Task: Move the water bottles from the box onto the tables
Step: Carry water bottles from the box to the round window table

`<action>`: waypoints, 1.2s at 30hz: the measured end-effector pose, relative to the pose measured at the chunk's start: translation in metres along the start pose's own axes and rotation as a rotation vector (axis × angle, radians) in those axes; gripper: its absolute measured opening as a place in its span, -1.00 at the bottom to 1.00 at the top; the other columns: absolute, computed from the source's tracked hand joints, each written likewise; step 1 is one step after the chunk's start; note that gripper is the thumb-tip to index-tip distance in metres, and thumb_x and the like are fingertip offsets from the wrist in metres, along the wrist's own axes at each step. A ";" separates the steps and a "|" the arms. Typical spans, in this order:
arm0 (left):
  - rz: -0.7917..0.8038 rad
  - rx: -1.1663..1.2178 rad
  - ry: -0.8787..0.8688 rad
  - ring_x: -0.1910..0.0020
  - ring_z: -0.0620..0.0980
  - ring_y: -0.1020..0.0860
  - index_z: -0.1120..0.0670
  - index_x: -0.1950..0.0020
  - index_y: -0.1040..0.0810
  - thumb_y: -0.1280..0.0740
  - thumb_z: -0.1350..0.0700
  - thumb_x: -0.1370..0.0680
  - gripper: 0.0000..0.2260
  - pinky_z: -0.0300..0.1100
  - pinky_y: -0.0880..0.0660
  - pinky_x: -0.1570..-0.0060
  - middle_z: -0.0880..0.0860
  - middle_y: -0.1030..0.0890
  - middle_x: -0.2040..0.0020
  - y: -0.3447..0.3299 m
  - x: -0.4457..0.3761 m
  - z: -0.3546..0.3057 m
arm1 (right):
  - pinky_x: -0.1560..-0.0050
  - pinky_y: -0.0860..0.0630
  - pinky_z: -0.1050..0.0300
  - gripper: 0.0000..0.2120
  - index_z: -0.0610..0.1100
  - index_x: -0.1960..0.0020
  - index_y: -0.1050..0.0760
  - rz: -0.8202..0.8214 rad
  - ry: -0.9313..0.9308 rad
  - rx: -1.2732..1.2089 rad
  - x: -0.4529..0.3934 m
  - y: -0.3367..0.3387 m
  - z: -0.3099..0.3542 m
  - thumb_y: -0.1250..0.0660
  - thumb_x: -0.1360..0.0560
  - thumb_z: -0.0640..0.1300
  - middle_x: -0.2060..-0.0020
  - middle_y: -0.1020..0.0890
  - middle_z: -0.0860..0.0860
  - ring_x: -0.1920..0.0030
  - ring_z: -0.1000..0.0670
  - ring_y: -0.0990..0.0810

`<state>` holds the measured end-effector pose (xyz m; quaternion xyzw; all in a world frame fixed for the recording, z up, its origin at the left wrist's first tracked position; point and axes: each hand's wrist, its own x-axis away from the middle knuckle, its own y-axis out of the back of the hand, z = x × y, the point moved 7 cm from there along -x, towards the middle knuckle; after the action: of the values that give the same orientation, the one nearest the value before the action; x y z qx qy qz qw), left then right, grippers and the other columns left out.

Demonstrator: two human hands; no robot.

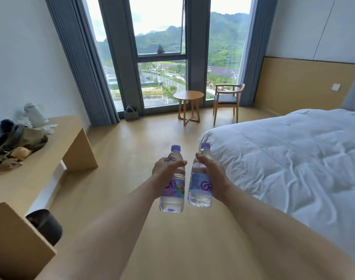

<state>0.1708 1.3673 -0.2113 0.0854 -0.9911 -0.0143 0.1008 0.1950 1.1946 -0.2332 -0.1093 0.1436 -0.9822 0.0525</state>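
- The long table (31,178) runs along the wall at nine o'clock, with a kettle (35,115) and a heap of clothing (17,146) at its far end; its near stretch looks bare enough to take a bottle.
- The left hand (166,168) wraps its fingers around the left water bottle (172,190), clamped at the shoulder so the weight hangs below; cap toward twelve o'clock, long axis near upright.
- The right hand (210,174) grips the right water bottle (200,186) the same way, cap tipped slightly toward one o'clock.
- Both bottles hang over the floor, just beside each other, likely in transit.
- The round table (188,96) stands at twelve o'clock by the window, well apart.
- The box is not in view.
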 end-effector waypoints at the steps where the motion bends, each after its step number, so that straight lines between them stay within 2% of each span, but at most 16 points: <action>1: 0.007 -0.005 -0.006 -0.05 0.31 -0.69 0.17 -0.21 -0.54 -0.59 0.01 -0.38 -0.50 0.25 -0.61 -0.17 0.28 -0.69 -0.09 -0.002 -0.020 -0.002 | -0.14 -0.59 -0.28 -0.47 -0.25 -0.20 -0.52 -0.011 0.013 0.016 -0.016 0.002 0.003 -0.51 -0.43 0.10 0.05 -0.72 -0.25 0.04 -0.39 -0.69; 8: 0.050 -0.002 -0.028 0.04 0.20 -0.73 0.11 -0.19 -0.53 -0.59 -0.03 -0.39 -0.53 0.20 -0.65 -0.11 0.19 -0.71 -0.03 0.015 -0.170 -0.037 | -0.18 -0.59 -0.32 -0.48 -0.20 -0.25 -0.53 -0.108 0.066 0.060 -0.144 -0.023 0.034 -0.47 -0.45 0.12 0.05 -0.74 -0.23 -0.05 -0.39 -0.68; 12: 0.075 -0.032 -0.026 0.07 0.15 -0.73 0.06 -0.22 -0.51 -0.59 -0.07 -0.39 -0.50 0.13 -0.67 -0.09 0.16 -0.71 -0.03 0.031 -0.249 -0.062 | -0.09 -0.64 -0.20 -0.49 -0.15 -0.24 -0.53 -0.123 0.094 0.089 -0.217 -0.047 0.053 -0.45 -0.46 0.18 0.08 -0.75 -0.16 0.04 -0.29 -0.73; 15: 0.074 -0.035 -0.023 0.06 0.16 -0.73 0.05 -0.22 -0.50 -0.58 -0.08 -0.41 -0.51 0.15 -0.66 -0.11 0.16 -0.70 -0.05 0.042 -0.303 -0.075 | 0.02 -0.67 -0.09 -0.50 -0.12 -0.21 -0.54 -0.133 0.075 0.100 -0.267 -0.059 0.059 -0.45 -0.44 0.20 0.10 -0.76 -0.12 0.11 -0.22 -0.75; 19: 0.079 -0.072 -0.024 0.04 0.15 -0.72 0.05 -0.24 -0.50 -0.58 -0.10 -0.40 -0.49 0.14 -0.65 -0.12 0.14 -0.70 -0.06 0.049 -0.374 -0.085 | 0.01 -0.67 -0.10 -0.49 -0.12 -0.19 -0.56 -0.149 0.051 0.107 -0.338 -0.067 0.062 -0.46 -0.42 0.21 0.12 -0.76 -0.12 0.12 -0.22 -0.75; 27: 0.044 -0.098 -0.009 0.05 0.13 -0.72 0.04 -0.23 -0.51 -0.58 -0.12 -0.39 -0.48 0.12 -0.65 -0.12 0.12 -0.71 -0.03 0.036 -0.546 -0.091 | -0.19 -0.62 -0.22 -0.50 -0.12 -0.22 -0.51 -0.149 0.029 0.150 -0.514 -0.063 0.081 -0.42 -0.48 0.22 0.06 -0.76 -0.13 0.00 -0.26 -0.73; 31: 0.001 -0.085 0.005 0.16 0.07 -0.73 0.04 -0.19 -0.52 -0.58 -0.08 -0.40 -0.54 -0.01 -0.68 0.02 0.07 -0.74 0.11 0.025 -0.630 -0.109 | -0.23 -0.58 -0.30 -0.48 -0.13 -0.25 -0.47 -0.106 -0.001 0.121 -0.606 -0.060 0.106 -0.44 -0.48 0.20 0.01 -0.74 -0.17 -0.05 -0.30 -0.71; 36: -0.040 -0.081 0.026 0.10 0.10 -0.73 0.03 -0.20 -0.51 -0.57 -0.08 -0.41 -0.54 0.01 -0.68 0.00 0.11 -0.72 0.01 0.014 -0.733 -0.146 | -0.21 -0.60 -0.27 -0.50 -0.14 -0.23 -0.48 -0.088 -0.029 0.111 -0.712 -0.061 0.143 -0.46 -0.48 0.17 0.03 -0.74 -0.18 -0.04 -0.31 -0.71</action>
<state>0.9052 1.5062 -0.2125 0.1012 -0.9864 -0.0555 0.1168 0.9149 1.3097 -0.2240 -0.1264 0.0831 -0.9883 0.0171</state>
